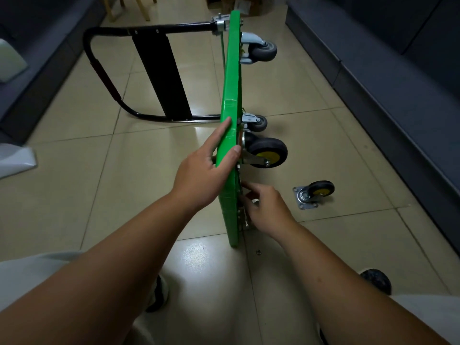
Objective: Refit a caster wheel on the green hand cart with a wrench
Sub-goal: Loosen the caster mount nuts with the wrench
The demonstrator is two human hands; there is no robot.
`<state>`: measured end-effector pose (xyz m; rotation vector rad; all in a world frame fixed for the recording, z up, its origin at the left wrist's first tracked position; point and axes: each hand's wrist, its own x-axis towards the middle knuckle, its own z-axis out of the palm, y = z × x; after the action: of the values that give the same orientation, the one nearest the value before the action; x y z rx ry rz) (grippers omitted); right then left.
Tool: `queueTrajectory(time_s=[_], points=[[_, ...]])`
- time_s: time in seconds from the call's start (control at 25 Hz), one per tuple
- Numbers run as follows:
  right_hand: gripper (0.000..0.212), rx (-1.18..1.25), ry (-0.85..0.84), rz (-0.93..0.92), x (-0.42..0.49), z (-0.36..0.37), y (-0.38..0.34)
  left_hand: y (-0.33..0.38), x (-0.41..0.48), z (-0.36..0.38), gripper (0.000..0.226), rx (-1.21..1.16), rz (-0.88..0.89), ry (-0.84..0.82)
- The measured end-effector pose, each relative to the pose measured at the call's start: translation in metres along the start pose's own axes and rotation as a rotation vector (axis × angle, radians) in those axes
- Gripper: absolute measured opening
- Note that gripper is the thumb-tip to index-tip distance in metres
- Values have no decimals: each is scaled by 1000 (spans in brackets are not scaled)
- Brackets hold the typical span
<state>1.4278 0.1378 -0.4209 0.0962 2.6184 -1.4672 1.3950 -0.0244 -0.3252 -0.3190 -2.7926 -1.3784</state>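
Green hand cart [230, 95] stands on edge on the tiled floor [323, 115], black handle [104, 78] folded out left. Left hand [204, 170] grips the deck's upper edge, thumb hooked over. Right hand [268, 207] has its fingers curled at the underside's near corner; can't tell if it holds anything. Loose caster wheel [316, 194] lies on the floor to the right, apart from the cart. Small metal ring [258, 252] lies on the floor near the cart's near end.
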Motion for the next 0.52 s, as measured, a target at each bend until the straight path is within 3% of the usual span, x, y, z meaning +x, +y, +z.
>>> queueTrajectory(time_s=[0.32,0.52], points=[[46,-59,142,-227,14,30,26,-4,5,-2,58,-19,28,-6],[42,-109,135,-136,-15,12,34,-1,5,-3,57,-29,48,-21]])
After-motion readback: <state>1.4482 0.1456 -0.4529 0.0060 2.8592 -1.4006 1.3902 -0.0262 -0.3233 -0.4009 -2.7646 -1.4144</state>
